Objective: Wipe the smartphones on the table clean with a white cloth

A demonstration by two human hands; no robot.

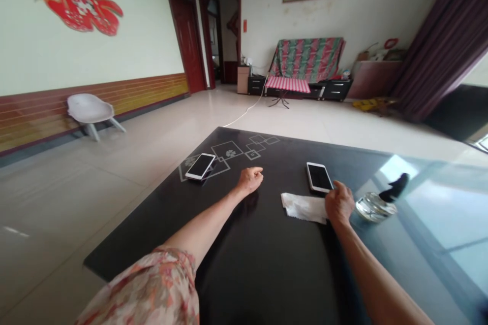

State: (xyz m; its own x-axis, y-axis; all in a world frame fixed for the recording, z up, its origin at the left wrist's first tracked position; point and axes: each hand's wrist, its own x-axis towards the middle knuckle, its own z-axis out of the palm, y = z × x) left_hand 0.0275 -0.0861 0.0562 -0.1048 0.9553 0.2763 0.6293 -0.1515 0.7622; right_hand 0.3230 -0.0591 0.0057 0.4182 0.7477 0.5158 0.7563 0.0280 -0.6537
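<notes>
My left hand (pixel 250 181) is held over the middle of the black table (pixel 267 269), its fingers curled in and nothing seen in them. To its left a white-framed smartphone (pixel 201 166) lies with its dark screen up. My right hand (pixel 340 203) is closed at the near right corner of a second white smartphone (pixel 319 177), fingertips on its edge. A folded white tissue (pixel 305 207) lies just below that phone, its right end partly behind my right hand. Right of this hand is a clear spray bottle (pixel 375 206) with a black nozzle.
Light from a window reflects off the table's right side. Beyond the table are a white plastic chair (pixel 90 109) by the left wall, a small table with a striped pink top (pixel 287 84), and a low black cabinet (pixel 337 90). A white cable (pixel 247 110) runs along the floor.
</notes>
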